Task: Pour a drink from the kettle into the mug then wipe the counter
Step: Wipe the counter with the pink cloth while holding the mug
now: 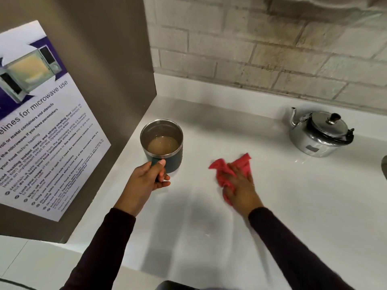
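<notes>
A dark green mug [175, 158] with a steel inside holds a pale brown drink. My left hand [146, 181] grips its handle at the left of the white counter [293, 195]; I cannot tell whether the mug rests on the counter or is held just above it. My right hand [240, 187] lies flat on a crumpled red cloth [219, 170], pressing it to the counter in the middle. A shiny steel kettle [316, 139] with a black lid knob stands upright at the back right, apart from both hands.
A brown cabinet side [104, 59] with a microwave-guidelines poster [41, 122] rises directly left of the mug. A pale brick wall [272, 49] backs the counter. A dark curved edge [384, 168] shows at the far right.
</notes>
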Motion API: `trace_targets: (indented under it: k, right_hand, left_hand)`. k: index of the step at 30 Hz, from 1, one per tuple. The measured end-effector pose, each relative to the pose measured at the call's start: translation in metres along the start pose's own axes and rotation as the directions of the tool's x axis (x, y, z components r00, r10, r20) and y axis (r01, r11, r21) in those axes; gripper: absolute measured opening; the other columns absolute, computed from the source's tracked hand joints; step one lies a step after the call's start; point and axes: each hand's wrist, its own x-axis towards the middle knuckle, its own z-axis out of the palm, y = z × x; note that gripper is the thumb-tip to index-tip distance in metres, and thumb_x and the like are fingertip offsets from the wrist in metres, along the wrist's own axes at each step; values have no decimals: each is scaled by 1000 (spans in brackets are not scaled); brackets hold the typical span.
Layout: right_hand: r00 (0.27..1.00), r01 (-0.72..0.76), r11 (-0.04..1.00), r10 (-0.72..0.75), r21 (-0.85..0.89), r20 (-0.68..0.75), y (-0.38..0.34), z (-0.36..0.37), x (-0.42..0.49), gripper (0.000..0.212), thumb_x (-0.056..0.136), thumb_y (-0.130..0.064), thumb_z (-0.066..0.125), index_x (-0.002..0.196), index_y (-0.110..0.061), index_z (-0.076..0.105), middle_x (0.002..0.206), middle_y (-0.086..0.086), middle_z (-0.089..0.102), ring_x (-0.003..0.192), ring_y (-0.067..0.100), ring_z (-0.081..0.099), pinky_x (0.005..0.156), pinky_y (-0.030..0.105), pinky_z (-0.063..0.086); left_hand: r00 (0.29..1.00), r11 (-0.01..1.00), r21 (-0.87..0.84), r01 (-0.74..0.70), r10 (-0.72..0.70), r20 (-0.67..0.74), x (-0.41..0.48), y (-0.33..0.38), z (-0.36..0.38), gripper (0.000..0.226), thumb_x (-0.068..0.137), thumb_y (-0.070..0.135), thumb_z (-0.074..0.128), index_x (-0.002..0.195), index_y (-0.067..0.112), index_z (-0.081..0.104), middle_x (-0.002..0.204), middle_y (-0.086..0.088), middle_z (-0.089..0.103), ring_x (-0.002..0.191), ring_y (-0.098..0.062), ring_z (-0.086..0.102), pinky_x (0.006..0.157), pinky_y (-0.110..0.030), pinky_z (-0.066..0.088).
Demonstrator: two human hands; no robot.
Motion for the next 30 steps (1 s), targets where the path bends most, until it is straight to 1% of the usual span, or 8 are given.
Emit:
trace_targets:
  k: [3, 7, 13, 16, 18, 22, 26, 30]
  right_hand:
    - [977, -211, 974, 213, -77, 13, 15, -5, 48, 51, 92, -19, 43, 143, -21, 37, 154, 8, 29, 146, 23, 17, 117, 56, 4]
    - [951, -239, 949, 271, -204, 147, -12, 10, 106, 52, 98, -27, 35, 148, -21, 23, 160, 10, 7, 147, 32, -1, 115, 62, -2]
    - [972, 79, 996, -86, 39, 217, -80, 41, 75, 50, 94, -21, 40, 143, -20, 36, 158, 10, 20, 148, 29, 3, 116, 60, -8]
    - [909, 337, 935, -355, 113, 220, -97, 53, 32, 30, 87, -24, 52, 115, -22, 64, 139, 7, 53, 144, 28, 20, 115, 63, 1]
    - [863, 431, 900, -433, 65, 260, -93, 55, 2, 37, 86, -31, 57, 123, -28, 61, 146, -1, 47, 144, 20, 23, 117, 57, 3]
    - [882, 376, 924, -380, 70, 279, -53, 35, -43, 44, 83, -31, 57, 127, -32, 57, 151, -3, 39, 145, 15, 22, 120, 50, 9]
    - [986, 158, 986, -161, 61, 49, -10, 8, -59, 46, 82, -19, 58, 128, -24, 58, 147, 0, 44, 144, 16, 25, 117, 50, 20]
    - [988, -97, 995, 99, 22, -121, -5, 6, -48, 46, 89, -15, 54, 134, -22, 52, 146, 2, 44, 144, 17, 24, 119, 46, 15]
  left_hand:
    - [1000, 1000, -2, 0, 0, 3, 1, -1, 1, 44, 93, 28, 48, 52, 13, 45, 53, 2, 50, 65, -12, 58, 73, -29, 58]
    - [1000, 1000, -23, 12, -12, 17, 1, 0, 6, 43, 93, 27, 47, 52, 12, 44, 47, 7, 50, 62, -10, 57, 74, -30, 58]
    - [998, 999, -36, 9, -7, 55, 1, -3, 10, 41, 93, 25, 47, 55, 12, 43, 52, 2, 46, 55, -6, 56, 66, -23, 58]
    - [998, 1000, -21, 9, -8, 66, 4, -5, 12, 40, 93, 26, 46, 55, 13, 43, 53, 1, 45, 57, -9, 55, 69, -26, 57]
    - [997, 1000, -24, 14, -12, 79, 7, -5, 15, 41, 93, 27, 46, 55, 13, 43, 50, 3, 46, 59, -11, 55, 70, -27, 56]
    - [995, 1000, -14, 13, -11, 94, 13, -8, 19, 40, 94, 26, 45, 57, 11, 43, 57, -3, 43, 62, -13, 53, 66, -22, 58]
    - [994, 999, 33, 29, -32, 107, 18, -13, 27, 41, 95, 27, 42, 59, 9, 44, 64, -10, 45, 66, -15, 55, 71, -26, 57]
    - [987, 997, 18, 70, -72, 144, 21, -22, 38, 41, 95, 26, 41, 58, 9, 44, 63, -9, 43, 64, -15, 53, 75, -29, 54]
